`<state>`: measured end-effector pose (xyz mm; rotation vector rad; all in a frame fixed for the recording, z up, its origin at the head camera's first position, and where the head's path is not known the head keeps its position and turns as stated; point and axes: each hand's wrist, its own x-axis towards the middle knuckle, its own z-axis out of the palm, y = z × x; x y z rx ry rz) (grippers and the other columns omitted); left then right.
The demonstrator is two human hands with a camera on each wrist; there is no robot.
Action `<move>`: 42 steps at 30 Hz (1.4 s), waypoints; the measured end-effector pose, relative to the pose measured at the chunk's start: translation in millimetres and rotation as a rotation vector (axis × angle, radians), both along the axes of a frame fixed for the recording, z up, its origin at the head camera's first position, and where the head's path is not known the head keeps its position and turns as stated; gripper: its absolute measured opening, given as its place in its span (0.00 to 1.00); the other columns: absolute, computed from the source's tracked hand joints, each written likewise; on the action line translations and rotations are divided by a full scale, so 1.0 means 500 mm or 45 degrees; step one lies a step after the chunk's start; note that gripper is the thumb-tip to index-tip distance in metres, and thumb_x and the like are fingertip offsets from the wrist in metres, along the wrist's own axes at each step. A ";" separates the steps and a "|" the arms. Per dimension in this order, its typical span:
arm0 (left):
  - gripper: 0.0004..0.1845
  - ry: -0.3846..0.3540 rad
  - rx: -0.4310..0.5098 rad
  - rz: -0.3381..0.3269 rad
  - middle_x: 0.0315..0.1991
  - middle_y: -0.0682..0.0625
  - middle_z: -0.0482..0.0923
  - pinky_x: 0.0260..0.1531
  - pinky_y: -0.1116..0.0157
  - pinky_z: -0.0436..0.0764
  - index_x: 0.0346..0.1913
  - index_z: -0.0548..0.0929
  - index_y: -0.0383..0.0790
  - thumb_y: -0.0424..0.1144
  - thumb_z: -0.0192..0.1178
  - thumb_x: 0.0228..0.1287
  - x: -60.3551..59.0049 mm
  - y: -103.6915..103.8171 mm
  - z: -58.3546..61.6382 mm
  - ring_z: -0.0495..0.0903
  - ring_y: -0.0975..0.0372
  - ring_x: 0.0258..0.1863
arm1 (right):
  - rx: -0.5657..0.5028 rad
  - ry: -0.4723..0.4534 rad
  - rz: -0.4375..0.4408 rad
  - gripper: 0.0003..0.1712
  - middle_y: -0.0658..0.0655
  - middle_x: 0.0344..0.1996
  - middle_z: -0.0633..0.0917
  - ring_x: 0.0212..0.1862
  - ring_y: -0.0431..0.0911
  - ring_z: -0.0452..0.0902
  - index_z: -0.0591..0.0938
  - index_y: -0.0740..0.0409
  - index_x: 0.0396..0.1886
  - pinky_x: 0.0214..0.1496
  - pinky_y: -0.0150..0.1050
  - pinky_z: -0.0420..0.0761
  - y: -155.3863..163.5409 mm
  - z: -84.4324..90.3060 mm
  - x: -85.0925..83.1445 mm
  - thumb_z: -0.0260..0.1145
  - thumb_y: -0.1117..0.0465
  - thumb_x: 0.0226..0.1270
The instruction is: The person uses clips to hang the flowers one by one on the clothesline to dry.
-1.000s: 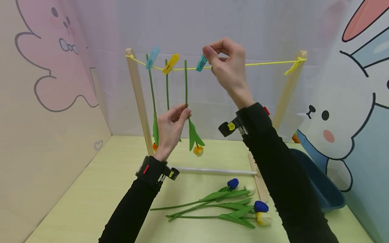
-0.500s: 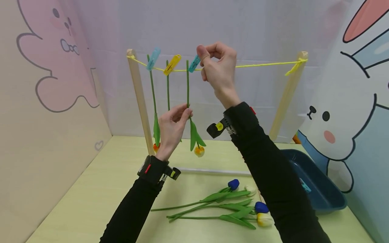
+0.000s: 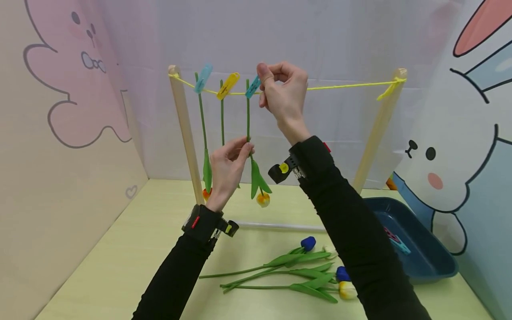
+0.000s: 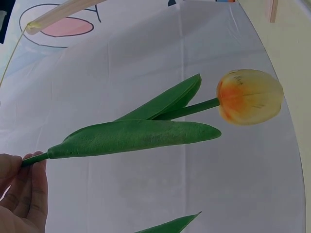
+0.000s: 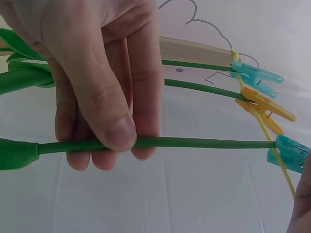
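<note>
My left hand (image 3: 229,166) pinches the green stem of an upside-down artificial tulip (image 4: 250,97) with a yellow-orange head. The stem's upper end crosses the yellow string (image 3: 340,86). There my right hand (image 3: 286,95) pinches a teal clothespin (image 5: 286,150), whose jaws sit over the stem and string. To the left, a light blue clothespin (image 3: 203,78) and a yellow clothespin (image 3: 228,86) each hold another tulip stem on the string. The orange head (image 3: 206,194) of the leftmost tulip shows partly behind my left wrist; the second tulip's head is hidden.
Wooden posts (image 3: 186,133) carry the string at both ends, with a white rod (image 3: 280,226) low between them. Several blue, white and yellow tulips (image 3: 296,271) lie on the table (image 3: 112,266). A dark blue basin (image 3: 436,266) with clothespins (image 3: 396,242) stands right, partly behind my right arm.
My right hand has moved left and slightly down with the teal clothespin, from beside the tulip stem to onto it at the string. My left hand keeps its hold on the tulip.
</note>
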<state>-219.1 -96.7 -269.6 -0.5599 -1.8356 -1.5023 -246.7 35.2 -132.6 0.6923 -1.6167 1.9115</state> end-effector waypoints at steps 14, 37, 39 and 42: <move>0.12 -0.010 -0.011 0.013 0.40 0.33 0.87 0.46 0.70 0.86 0.52 0.85 0.28 0.30 0.62 0.70 0.004 0.005 0.005 0.88 0.45 0.39 | 0.066 0.002 0.070 0.12 0.54 0.16 0.79 0.12 0.41 0.73 0.83 0.74 0.36 0.16 0.33 0.69 0.006 0.004 0.005 0.66 0.65 0.70; 0.13 -0.042 -0.043 0.051 0.43 0.35 0.88 0.47 0.68 0.85 0.54 0.85 0.30 0.32 0.60 0.72 0.006 0.000 0.004 0.88 0.48 0.41 | 0.232 -0.027 0.115 0.14 0.52 0.16 0.80 0.12 0.43 0.71 0.84 0.74 0.44 0.16 0.33 0.69 0.018 0.014 0.005 0.67 0.63 0.70; 0.13 -0.046 -0.053 0.063 0.43 0.36 0.88 0.48 0.68 0.85 0.54 0.85 0.30 0.32 0.60 0.72 0.006 0.000 0.003 0.88 0.49 0.41 | 0.251 -0.030 0.112 0.15 0.51 0.16 0.80 0.12 0.43 0.71 0.84 0.74 0.45 0.16 0.33 0.69 0.020 0.015 0.008 0.67 0.63 0.70; 0.13 -0.034 -0.086 0.092 0.43 0.36 0.88 0.49 0.64 0.85 0.54 0.84 0.30 0.32 0.60 0.72 0.006 0.002 0.001 0.88 0.49 0.41 | 0.287 -0.027 0.095 0.15 0.50 0.15 0.80 0.12 0.42 0.70 0.84 0.73 0.47 0.16 0.32 0.69 0.023 0.014 0.012 0.66 0.62 0.71</move>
